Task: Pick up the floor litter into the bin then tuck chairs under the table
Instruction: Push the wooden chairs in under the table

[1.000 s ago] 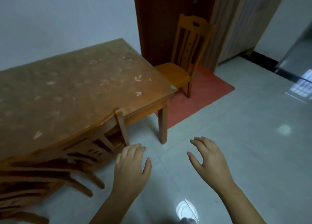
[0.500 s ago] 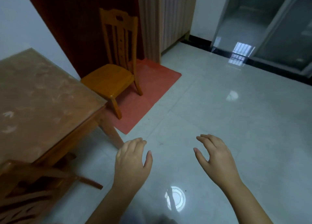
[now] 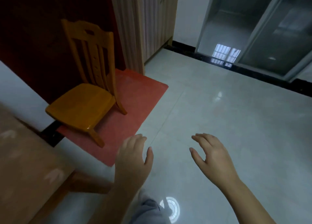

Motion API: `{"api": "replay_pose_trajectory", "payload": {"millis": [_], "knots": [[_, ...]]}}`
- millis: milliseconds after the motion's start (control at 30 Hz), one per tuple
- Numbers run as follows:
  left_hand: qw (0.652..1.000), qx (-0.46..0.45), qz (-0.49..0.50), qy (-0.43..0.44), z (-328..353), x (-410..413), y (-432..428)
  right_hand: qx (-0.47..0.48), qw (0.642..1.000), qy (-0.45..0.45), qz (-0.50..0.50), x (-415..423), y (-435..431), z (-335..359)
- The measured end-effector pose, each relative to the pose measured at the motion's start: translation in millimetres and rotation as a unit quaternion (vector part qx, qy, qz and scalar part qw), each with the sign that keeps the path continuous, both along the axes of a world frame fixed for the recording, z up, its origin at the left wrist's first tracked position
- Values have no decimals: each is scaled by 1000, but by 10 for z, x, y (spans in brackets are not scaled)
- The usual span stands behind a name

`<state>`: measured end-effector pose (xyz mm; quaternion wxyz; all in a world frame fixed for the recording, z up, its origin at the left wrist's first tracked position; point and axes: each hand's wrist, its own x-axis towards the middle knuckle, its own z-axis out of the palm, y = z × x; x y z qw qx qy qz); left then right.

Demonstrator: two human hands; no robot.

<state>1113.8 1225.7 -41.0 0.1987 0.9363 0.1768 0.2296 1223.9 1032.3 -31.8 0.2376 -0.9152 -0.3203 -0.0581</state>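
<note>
A yellow-brown wooden chair point(image 3: 81, 102) stands apart from the table on a red mat, its back toward a dark red door. The brown table point(image 3: 25, 159) shows only its corner at the lower left. My left hand point(image 3: 133, 159) hovers open over the floor, just right of the mat's near corner and the table leg. My right hand point(image 3: 211, 154) hovers open over bare tile further right. Both hands hold nothing. No litter or bin is in view.
A red mat point(image 3: 135, 109) lies under the chair before the dark red door point(image 3: 33, 38). A ribbed wooden cabinet point(image 3: 145, 24) stands behind it. Glass sliding doors point(image 3: 270, 34) line the far right. Glossy light tile floor point(image 3: 228, 122) spreads ahead. My grey trouser leg point(image 3: 148, 212) shows below.
My view has swung right: the table and the chairs tucked under it slid out to the left, the lone chair came nearer. Both hands stayed open and empty.
</note>
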Motion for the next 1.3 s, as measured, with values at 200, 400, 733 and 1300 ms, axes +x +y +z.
{"api": "replay_pose_trajectory", "payload": {"millis": [200, 400, 733, 1300], "knots": [[999, 9, 23, -21, 136, 997, 726, 17, 999, 0, 35, 939, 919, 128], [1000, -1, 26, 6, -30, 1938, 1073, -3, 999, 21, 27, 1973, 1241, -97], [996, -1, 90, 14, 200, 4204, 1826, 28, 996, 2, 81, 4512, 2047, 75], [956, -9, 295, 10, 349, 5996, 4398, -4, 951, 36, 308, 6863, 5239, 83]]}}
